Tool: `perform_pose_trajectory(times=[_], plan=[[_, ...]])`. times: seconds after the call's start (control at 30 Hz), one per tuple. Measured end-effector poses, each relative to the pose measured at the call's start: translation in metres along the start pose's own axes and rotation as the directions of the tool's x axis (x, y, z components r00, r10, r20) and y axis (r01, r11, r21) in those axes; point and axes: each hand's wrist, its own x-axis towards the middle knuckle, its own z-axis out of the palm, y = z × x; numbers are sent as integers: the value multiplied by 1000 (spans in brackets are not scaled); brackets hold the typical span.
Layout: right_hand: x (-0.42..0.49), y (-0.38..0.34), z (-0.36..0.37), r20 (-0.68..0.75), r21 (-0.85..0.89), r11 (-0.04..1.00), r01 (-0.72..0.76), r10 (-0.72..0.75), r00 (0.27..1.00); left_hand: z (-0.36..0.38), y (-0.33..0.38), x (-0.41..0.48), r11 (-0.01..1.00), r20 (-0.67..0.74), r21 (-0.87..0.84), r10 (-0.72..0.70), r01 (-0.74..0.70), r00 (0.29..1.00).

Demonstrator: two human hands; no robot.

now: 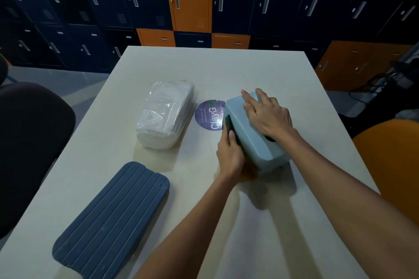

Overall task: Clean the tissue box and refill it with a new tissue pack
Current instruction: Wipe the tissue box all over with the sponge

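Observation:
A pale blue tissue box [249,136] stands on the table, right of centre. My right hand [265,115] lies flat on its top with fingers straight, covering part of the dark slot. My left hand [230,154] holds a dark green sponge [228,123] against the box's left side. A new tissue pack [165,113] in clear plastic lies to the left of the box. The ribbed dark blue lid [113,217] of the box lies flat near the table's front left.
A round purple sticker [209,115] is on the cream table [226,70] between the pack and the box. A dark chair [29,142] stands at the left, an orange chair [390,161] at the right. Blue and orange lockers fill the background.

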Motion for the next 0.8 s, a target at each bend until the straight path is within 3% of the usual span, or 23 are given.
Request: perform_pose_trajectory(times=[0.23, 0.53, 0.7, 0.8], plan=[[2, 1, 2, -9, -5, 1000, 7, -7, 1000, 5, -8, -21, 996, 75, -62, -65, 70, 995], [1, 1, 2, -11, 3, 1000, 1, -1, 1000, -2, 1, 34, 980, 18, 199, -32, 27, 999], [1, 2, 2, -18, 8, 1000, 5, -5, 1000, -2, -15, -1, 983, 105, 180, -62, 42, 993], [1, 1, 2, -10, 13, 1000, -1, 1, 1000, -7, -3, 24, 973, 60, 213, -100, 85, 993]])
